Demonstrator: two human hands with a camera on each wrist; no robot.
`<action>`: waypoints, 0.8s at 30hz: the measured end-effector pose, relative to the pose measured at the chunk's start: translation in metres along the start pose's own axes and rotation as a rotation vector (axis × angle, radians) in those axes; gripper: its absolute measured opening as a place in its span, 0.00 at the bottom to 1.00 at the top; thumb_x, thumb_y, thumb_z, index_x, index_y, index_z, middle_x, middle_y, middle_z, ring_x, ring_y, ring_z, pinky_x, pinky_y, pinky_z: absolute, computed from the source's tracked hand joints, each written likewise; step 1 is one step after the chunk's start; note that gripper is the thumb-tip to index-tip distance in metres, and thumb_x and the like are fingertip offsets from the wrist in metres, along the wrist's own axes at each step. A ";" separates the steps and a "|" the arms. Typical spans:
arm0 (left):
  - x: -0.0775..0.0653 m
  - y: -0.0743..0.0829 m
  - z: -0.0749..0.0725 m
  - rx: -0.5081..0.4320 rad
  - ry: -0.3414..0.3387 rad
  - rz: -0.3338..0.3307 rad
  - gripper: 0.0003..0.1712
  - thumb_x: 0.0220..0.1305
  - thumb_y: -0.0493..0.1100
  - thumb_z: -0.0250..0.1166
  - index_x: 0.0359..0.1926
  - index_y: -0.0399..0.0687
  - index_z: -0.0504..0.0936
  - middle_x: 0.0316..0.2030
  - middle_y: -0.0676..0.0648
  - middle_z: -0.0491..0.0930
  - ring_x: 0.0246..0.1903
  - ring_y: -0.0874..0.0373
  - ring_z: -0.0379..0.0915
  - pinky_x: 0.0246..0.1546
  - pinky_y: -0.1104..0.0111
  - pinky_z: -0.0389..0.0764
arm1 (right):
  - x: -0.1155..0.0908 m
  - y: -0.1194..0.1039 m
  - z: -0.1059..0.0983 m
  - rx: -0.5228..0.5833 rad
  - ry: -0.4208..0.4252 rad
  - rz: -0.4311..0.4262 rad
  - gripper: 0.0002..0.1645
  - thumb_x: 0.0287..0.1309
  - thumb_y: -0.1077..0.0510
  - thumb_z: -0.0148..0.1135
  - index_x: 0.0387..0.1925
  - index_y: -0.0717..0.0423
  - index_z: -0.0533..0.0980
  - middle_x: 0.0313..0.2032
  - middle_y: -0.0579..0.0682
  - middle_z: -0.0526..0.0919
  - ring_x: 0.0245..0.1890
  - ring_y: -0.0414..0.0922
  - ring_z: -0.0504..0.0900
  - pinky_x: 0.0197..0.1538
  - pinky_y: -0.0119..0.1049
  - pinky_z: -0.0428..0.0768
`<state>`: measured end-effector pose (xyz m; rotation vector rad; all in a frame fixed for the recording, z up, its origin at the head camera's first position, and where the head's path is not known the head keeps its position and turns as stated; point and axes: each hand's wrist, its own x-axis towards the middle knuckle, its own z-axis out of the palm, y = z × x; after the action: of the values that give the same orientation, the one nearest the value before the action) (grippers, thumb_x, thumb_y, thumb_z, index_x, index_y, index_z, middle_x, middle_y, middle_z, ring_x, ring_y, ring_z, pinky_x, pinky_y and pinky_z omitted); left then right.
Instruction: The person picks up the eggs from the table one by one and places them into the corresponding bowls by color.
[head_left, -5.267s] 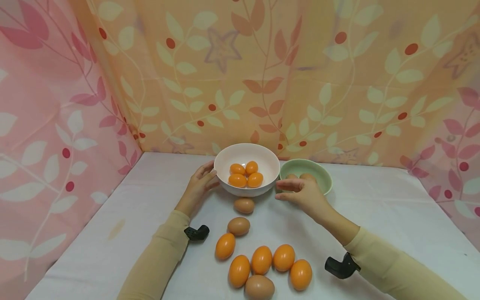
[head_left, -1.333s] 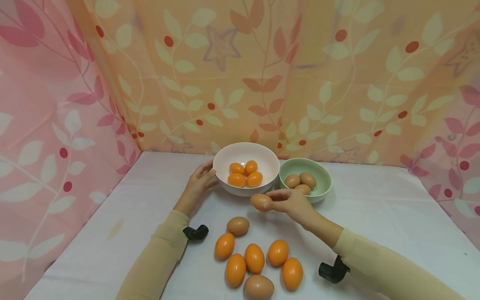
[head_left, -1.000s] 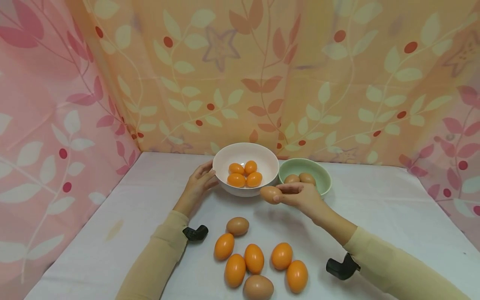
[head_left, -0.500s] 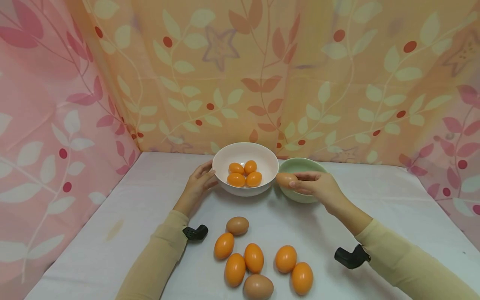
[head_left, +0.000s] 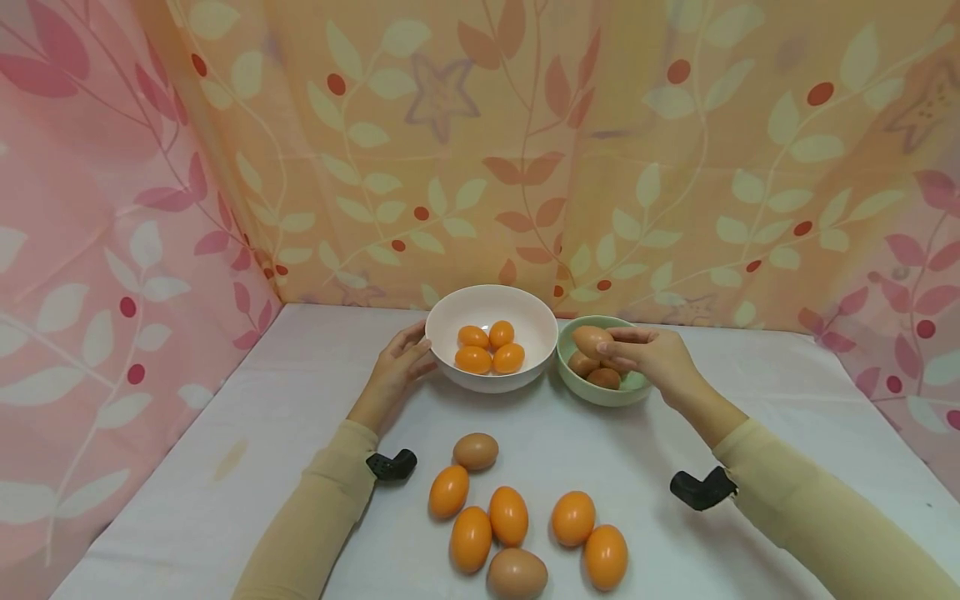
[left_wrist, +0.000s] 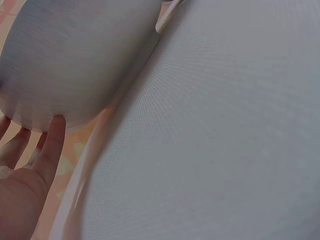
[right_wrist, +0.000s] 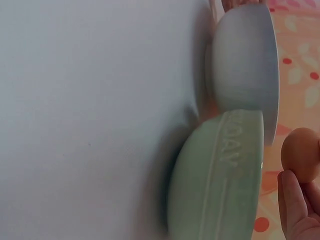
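My right hand (head_left: 660, 362) pinches a brown egg (head_left: 591, 341) between fingertips and thumb, over the green bowl (head_left: 606, 398). In the right wrist view, the egg (right_wrist: 301, 154) is past that bowl's rim. Several brown eggs (head_left: 603, 378) lie in the green bowl, partly hidden by the held egg and fingers. My left hand (head_left: 396, 367) touches the left side of the white bowl (head_left: 491, 383), where several small orange eggs (head_left: 508, 358) sit. From the left wrist, my fingers (left_wrist: 57, 130) look extended against the bowl's outer wall.
On the white tablecloth (head_left: 300, 533) lie a brown egg (head_left: 476, 452), another brown egg (head_left: 517, 573) at the front, and several orange eggs (head_left: 508, 517). The two bowls stand side by side at the back, before a patterned curtain (head_left: 480, 208).
The right hand, empty at first, took a brown egg from in front of the white bowl and carried it right over the green bowl. Two orange eggs shifted. The left hand stayed put.
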<state>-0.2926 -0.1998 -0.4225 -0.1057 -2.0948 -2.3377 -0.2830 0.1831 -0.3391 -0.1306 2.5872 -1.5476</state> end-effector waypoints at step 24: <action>0.003 -0.003 -0.001 0.009 0.005 0.001 0.29 0.75 0.43 0.55 0.74 0.47 0.62 0.74 0.45 0.61 0.68 0.48 0.64 0.66 0.51 0.74 | 0.031 0.016 0.005 0.008 0.084 0.091 0.36 0.63 0.43 0.65 0.63 0.65 0.73 0.65 0.62 0.74 0.49 0.37 0.80 0.50 0.21 0.78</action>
<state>-0.2958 -0.2006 -0.4250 -0.1011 -2.1022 -2.3259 -0.3130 0.1822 -0.3572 0.0533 2.6091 -1.5643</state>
